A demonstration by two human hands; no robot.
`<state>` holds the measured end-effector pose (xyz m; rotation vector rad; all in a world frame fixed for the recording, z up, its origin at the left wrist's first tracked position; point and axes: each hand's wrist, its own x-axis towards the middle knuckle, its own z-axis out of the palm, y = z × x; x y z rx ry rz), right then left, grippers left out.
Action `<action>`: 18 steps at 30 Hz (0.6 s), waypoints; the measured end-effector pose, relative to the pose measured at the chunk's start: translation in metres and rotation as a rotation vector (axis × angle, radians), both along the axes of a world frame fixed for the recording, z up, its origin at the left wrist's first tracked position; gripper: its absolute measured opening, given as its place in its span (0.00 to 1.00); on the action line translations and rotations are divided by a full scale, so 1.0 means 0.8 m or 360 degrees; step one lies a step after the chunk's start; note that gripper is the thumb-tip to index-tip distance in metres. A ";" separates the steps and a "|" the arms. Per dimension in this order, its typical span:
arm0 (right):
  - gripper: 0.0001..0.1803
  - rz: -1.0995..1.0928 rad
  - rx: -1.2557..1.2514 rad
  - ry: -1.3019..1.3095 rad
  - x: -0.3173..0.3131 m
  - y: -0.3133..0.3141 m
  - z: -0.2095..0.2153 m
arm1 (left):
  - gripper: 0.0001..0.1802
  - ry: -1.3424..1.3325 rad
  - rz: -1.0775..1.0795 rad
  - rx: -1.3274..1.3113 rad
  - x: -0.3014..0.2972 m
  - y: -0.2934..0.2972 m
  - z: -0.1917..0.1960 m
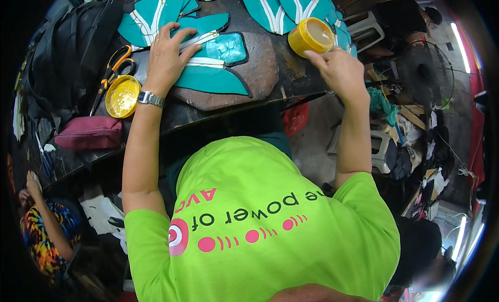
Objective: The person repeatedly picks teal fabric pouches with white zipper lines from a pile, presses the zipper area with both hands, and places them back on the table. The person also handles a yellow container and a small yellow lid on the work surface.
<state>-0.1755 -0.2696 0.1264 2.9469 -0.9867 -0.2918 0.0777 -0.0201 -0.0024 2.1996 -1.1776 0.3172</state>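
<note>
My left hand lies with its fingers spread on a teal, dark-edged shoe upper piece with white strips. The tongue-like part of this piece looks wet and glossy. Underneath is a flat brown stone slab. Off to the right, my right hand is closed on an open yellow jar of pale paste, tilted so its mouth shows, thumb against its side. Beside my left wrist lies a yellow lid smeared with the paste.
Orange-and-black scissors and a maroon pouch are on the table's left. More teal pieces are spread at the far side. A black bag fills the left. A fan stands right; another person's arm shows lower left.
</note>
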 end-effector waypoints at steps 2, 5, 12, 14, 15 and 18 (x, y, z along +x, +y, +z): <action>0.22 0.0390 0.0338 -0.0471 0.005 0.030 -0.011 | 0.21 -0.0012 -0.0014 -0.0010 0.000 0.000 0.000; 0.23 0.0953 0.0912 -0.0936 0.033 0.082 -0.070 | 0.21 -0.0032 -0.0029 -0.0019 0.000 0.000 0.000; 0.43 0.1131 0.0077 -0.0564 0.080 0.111 -0.146 | 0.21 -0.0052 -0.0028 -0.0032 0.000 0.001 -0.002; 0.44 0.1182 0.0087 -0.0521 0.077 0.110 -0.141 | 0.21 -0.0034 -0.0030 -0.0039 0.001 0.000 -0.003; 0.43 0.1214 0.0109 -0.0495 0.072 0.112 -0.138 | 0.21 -0.0025 -0.0030 -0.0048 0.002 0.000 -0.003; 0.43 0.1308 0.0169 -0.0466 0.051 0.119 -0.132 | 0.21 -0.0063 -0.0022 -0.0060 0.002 -0.001 -0.005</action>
